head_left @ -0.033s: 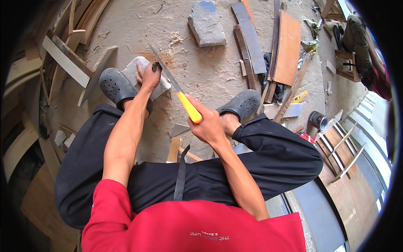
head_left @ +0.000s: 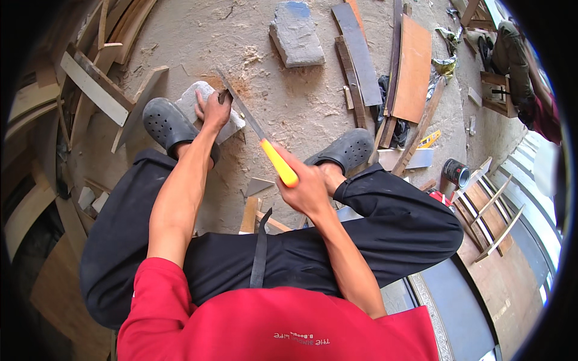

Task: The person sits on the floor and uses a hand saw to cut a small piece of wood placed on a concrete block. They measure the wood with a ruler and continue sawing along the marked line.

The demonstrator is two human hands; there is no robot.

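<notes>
My right hand [head_left: 304, 185] is closed round the yellow handle [head_left: 279, 163] of a hand saw, whose thin grey blade [head_left: 244, 110] slants up and left. My left hand [head_left: 214, 110] grips a small dark brown piece [head_left: 224, 96], perhaps wood, over the pale concrete block [head_left: 188, 97]. The blade runs right beside this piece; whether its teeth are inside it is too small to tell. My left foot in a grey clog [head_left: 170, 122] rests against the block. The other clog [head_left: 342, 150] stands to the right of the saw.
Another concrete block [head_left: 297, 35] lies farther ahead. Boards and wood strips [head_left: 412, 69] lie at the right, near a dark can [head_left: 456, 173]. Stacked wood offcuts [head_left: 93, 87] crowd the left. A co-worker's leg [head_left: 512, 57] shows at the far right. Sawdust covers the floor.
My right hand has drawn the saw a little back toward me and to the right. The left hand and the block stay in place.
</notes>
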